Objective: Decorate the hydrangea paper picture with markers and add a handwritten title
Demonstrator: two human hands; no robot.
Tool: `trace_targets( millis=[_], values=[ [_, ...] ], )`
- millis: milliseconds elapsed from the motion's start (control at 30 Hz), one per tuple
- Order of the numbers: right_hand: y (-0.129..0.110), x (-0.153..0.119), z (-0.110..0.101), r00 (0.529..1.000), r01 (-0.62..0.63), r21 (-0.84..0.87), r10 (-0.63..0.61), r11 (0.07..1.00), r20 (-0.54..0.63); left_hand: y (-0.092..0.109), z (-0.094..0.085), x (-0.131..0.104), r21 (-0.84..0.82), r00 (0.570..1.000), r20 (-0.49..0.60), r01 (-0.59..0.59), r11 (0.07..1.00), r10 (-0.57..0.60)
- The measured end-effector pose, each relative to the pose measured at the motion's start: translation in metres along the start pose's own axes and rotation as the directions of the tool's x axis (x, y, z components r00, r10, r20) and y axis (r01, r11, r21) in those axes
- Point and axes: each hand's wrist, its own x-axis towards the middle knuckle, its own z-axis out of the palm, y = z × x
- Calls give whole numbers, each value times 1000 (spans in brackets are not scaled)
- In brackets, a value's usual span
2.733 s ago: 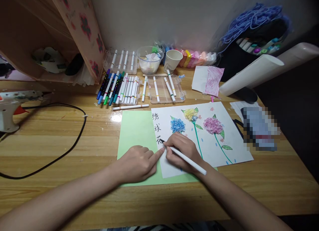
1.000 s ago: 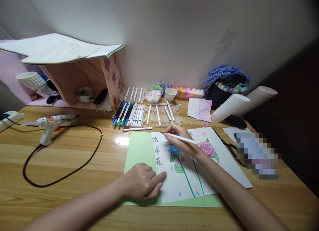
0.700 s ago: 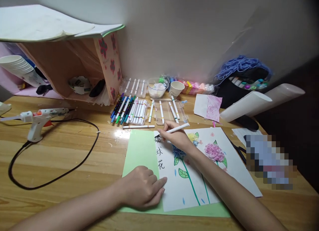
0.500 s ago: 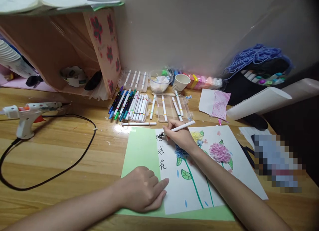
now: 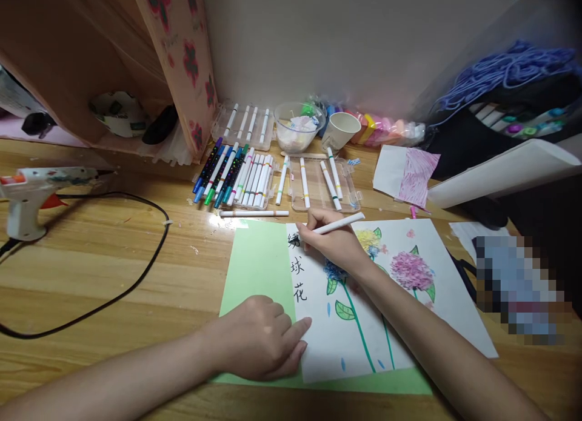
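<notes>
My right hand (image 5: 334,239) is closed around a white marker (image 5: 343,223), its black tip at the topmost of the black handwritten characters (image 5: 296,266) down the white paper's left side. Pink, yellow and blue flowers with green stems cover the rest of the white paper (image 5: 436,342), which lies over a green sheet (image 5: 257,257). My left hand (image 5: 264,339) lies on the green sheet and the white paper's left edge, index finger stretched out and other fingers partly curled, holding nothing. The right forearm crosses the drawing and hides part of it.
Several markers (image 5: 257,179), a loose marker (image 5: 254,214) and clear plastic cases (image 5: 313,197) lie beyond the papers. Behind them stand a clear bowl (image 5: 297,139) and a paper cup (image 5: 341,133). At left is a glue gun (image 5: 30,203) with a black cord (image 5: 154,251).
The view has shifted slightly, so most background things appear higher in the picture. My right hand still holds the marker at the top character; my left hand stays on the papers.
</notes>
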Motion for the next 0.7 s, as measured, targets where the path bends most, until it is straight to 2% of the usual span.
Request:
trace_targets(
  millis=[267, 700],
  values=[
    [0, 1, -2, 1000, -1, -38, 0, 999, -9, 0, 1, 0, 13, 1000, -12, -4, 1000, 4],
    [3, 1, -1, 998, -31, 42, 33, 999, -54, 0, 1, 0, 4, 1000, -12, -5, 1000, 5]
  ],
)
